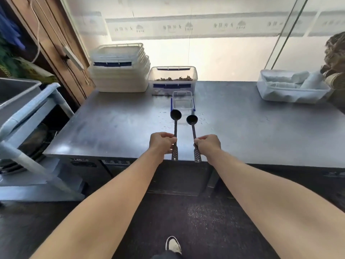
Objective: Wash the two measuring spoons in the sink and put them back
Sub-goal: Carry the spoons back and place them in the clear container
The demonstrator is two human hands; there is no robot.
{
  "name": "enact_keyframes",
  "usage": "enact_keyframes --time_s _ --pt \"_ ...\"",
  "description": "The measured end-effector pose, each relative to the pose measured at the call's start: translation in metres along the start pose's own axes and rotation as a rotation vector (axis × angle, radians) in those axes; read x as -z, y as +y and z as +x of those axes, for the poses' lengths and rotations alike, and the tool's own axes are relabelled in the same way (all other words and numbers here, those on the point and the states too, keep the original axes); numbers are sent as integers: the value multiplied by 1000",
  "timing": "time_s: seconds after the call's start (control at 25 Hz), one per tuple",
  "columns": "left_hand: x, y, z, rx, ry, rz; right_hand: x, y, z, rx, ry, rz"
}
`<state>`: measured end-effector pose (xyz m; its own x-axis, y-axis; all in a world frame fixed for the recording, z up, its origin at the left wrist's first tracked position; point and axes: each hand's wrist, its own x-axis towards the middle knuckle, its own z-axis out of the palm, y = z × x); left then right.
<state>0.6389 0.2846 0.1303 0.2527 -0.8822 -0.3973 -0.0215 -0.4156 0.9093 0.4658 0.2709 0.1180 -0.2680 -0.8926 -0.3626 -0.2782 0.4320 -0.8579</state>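
Two black measuring spoons, one per hand. Left hand (162,142) has its fingers (170,140) curled and pinching the left spoon (175,126) on the lower half of its handle; right hand (208,144) does the same on the right spoon (193,128). Both bowls point away from the body, roughly side by side over the middle of the steel bench (252,124), just short of a small clear tray (182,101). Can't tell if the bowls touch the bench or hover.

Grip low on the handles keeps fingers off the bowls, sensible if they're freshly washed. Water drops (202,119) on the bench by the bowls suggest that; my read: put-back step, tray as likely home. Sink looks to be the grey basin (16,90) at far left, unconfirmed.
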Motion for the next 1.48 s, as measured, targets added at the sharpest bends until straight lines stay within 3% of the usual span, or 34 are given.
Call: enact_keyframes --time_s 0.56,1.0,1.28,1.48 --pt "-32 37 186 166 -84 89 -46 -46 179 -126 38 6" --pt "-67 90 307 314 28 124 -64 -98 324 -189 -109 -112" --pt "-90 91 366 433 35 185 -83 -104 374 -215 -121 -196" --pt "-99 90 404 422 86 243 -99 -107 394 -212 -107 -280"
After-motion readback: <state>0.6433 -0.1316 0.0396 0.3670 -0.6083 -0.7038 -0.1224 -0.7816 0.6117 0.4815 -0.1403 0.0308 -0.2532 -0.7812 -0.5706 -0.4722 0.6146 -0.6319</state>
